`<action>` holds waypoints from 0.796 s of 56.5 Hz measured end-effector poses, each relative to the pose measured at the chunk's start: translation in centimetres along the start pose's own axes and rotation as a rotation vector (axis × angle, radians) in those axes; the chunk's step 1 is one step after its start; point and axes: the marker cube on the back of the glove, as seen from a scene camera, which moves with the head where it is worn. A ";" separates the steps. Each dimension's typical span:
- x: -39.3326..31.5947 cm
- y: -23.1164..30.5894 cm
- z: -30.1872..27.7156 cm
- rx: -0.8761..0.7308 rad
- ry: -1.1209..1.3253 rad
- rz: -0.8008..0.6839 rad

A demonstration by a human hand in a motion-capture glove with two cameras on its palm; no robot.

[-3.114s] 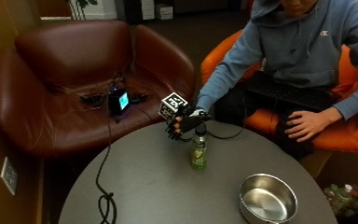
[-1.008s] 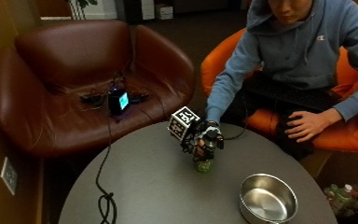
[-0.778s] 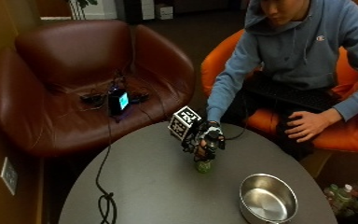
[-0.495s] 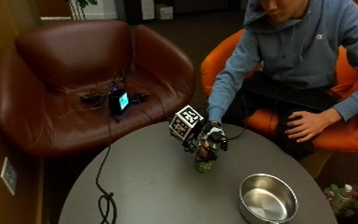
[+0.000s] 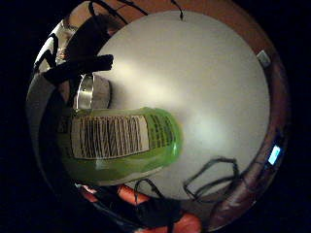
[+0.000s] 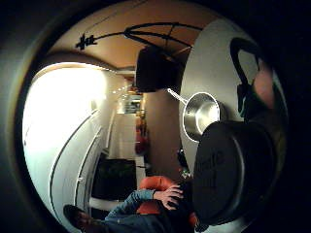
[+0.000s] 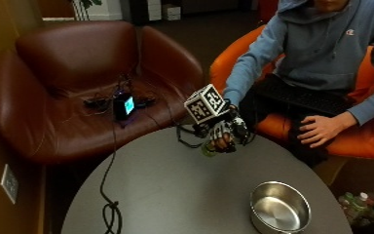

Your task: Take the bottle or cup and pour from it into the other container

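My gloved right hand [image 7: 226,134] grips a green bottle [image 7: 207,149] and holds it just above the round grey table [image 7: 174,195], near its far edge. Only the bottle's green lower end shows below the fingers there. In the little finger side palm view the bottle [image 5: 116,145] lies close across the palm, its white barcode label facing the camera. Its dark cap [image 6: 233,170] fills the thumb side palm view. A shiny metal bowl [image 7: 280,207] stands on the table's near right part, apart from the hand; it also appears as the bowl [image 6: 201,114] beyond the cap.
A black cable [image 7: 112,209] trails over the table's left edge from a brown leather armchair [image 7: 77,73] with a lit device [image 7: 123,105] on its seat. The person sits in an orange chair [image 7: 362,136], bare hand [image 7: 320,129] on their knee. Bottles [image 7: 362,204] stand on the floor.
The hand came down onto the standing bottle and closed round it. Since half a second ago it has lifted the bottle off the table; the bowl has stayed put.
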 end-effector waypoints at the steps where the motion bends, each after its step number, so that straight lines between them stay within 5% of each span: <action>1: -0.5 -0.2 -0.2 -0.006 0.031 0.005; 31: -12.3 -6.5 4.3 -0.306 1.166 0.213; 45: -14.0 -6.1 8.6 -0.429 1.458 0.286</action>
